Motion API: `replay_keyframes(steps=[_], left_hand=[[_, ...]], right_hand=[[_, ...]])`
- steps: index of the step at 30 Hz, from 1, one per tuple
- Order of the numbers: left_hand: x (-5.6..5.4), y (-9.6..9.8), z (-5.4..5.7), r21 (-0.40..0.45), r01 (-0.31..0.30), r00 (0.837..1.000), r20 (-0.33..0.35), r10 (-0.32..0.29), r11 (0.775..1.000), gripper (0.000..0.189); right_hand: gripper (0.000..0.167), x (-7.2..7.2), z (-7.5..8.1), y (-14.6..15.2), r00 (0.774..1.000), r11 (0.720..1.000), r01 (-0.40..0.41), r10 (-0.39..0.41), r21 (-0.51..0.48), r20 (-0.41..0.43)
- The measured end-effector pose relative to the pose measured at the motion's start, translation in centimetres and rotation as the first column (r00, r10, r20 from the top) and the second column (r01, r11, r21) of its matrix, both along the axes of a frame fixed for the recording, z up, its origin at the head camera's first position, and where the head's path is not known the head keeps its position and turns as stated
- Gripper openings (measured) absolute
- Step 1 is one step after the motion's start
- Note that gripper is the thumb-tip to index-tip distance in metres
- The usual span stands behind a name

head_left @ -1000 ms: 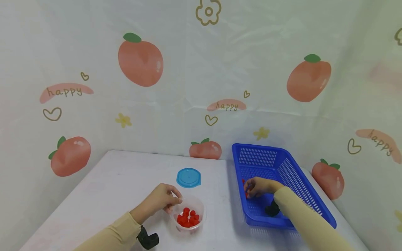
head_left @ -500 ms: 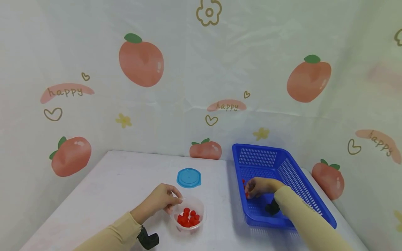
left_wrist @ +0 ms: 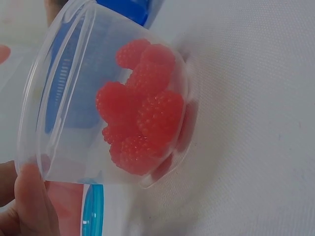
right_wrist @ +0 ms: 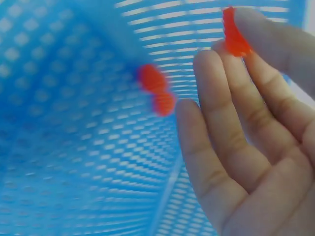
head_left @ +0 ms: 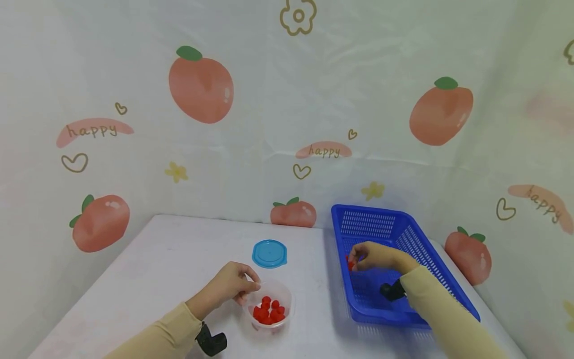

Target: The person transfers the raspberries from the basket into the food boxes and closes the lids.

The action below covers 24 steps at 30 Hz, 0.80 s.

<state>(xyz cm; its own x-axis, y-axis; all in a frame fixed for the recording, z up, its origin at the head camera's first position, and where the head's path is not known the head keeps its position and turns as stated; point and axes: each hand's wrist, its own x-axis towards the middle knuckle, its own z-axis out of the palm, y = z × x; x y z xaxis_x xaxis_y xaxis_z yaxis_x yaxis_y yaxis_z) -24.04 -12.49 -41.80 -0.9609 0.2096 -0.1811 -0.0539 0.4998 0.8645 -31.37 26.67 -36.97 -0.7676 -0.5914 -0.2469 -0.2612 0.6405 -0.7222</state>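
Observation:
My left hand (head_left: 233, 283) pinches the rim of a clear plastic tub (head_left: 289, 299) on the table. Inside it lie several red raspberries (left_wrist: 142, 103), seen through the side wall in the left wrist view. My right hand (head_left: 376, 256) is inside the blue basket (head_left: 358, 313), near its left wall. Between the thumb and fingertips it pinches one raspberry (right_wrist: 236, 33), held above the basket's floor. Two more raspberries, one (right_wrist: 152, 77) touching the other (right_wrist: 165, 103), lie in the basket and look blurred in the right wrist view.
A round blue lid (head_left: 269, 254) lies flat on the white table (head_left: 188, 249) behind the tub. The basket has raised slotted walls, and a printed cloth (head_left: 287, 99) hangs behind the table. A black wrist device (head_left: 213, 343) sits under my left forearm.
My right hand has risen a little from the basket's floor with a raspberry pinched in it. The left hand and the tub have stayed in place.

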Motion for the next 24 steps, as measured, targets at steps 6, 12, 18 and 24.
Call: replay_keyframes(steps=[6,12,18,24], left_hand=[[0.0,0.0,-0.1,0.0,-0.004,1.0,-0.003,0.004,1.0,0.018],[-0.1,-0.1,-0.2,0.011,-0.002,1.0,0.003,0.002,1.0,0.018],[-0.2,-0.1,-0.1,0.006,-0.002,1.0,0.001,0.002,1.0,0.018],[0.0,-0.1,0.0,0.001,-0.002,1.0,-0.005,0.002,1.0,0.019]], right_hand=[[0.025,0.2,2.3,0.3,0.988,0.99,0.061,-0.078,-0.131,-0.13],[0.03,1.6,4.3,-0.2,0.968,0.958,0.151,-0.193,-0.243,-0.159],[0.031,3.2,5.2,-1.6,0.952,0.916,0.152,-0.237,-0.37,-0.196],[0.028,4.9,5.0,-3.5,0.953,0.864,0.162,-0.262,-0.476,-0.15]])
